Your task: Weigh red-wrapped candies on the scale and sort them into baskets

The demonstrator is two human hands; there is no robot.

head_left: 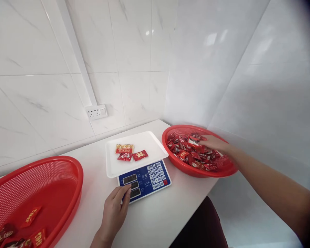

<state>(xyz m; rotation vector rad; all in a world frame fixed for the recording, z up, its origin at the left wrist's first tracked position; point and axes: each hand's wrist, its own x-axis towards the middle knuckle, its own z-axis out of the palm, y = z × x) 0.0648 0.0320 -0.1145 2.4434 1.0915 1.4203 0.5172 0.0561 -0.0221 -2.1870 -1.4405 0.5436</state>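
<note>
A white electronic scale (144, 179) with a blue keypad stands on the white counter. Three small snack packets (127, 153) lie on its white tray (113, 168). My left hand (115, 212) rests at the scale's front left corner, fingers curled loosely, fingertips touching the display panel and holding nothing. My right hand (214, 143) reaches into the red basket (196, 171) at the right, which is full of red wrapped candies (193, 153). Its fingers are closed on a red and white packet (195, 140) at the top of the pile.
A second, larger red mesh basket (67, 193) sits at the left with a few red packets (31, 215) in its bottom. A wall socket (96, 112) is on the tiled wall behind. The counter edge runs along the right, with a dark chair seat (204, 227) below.
</note>
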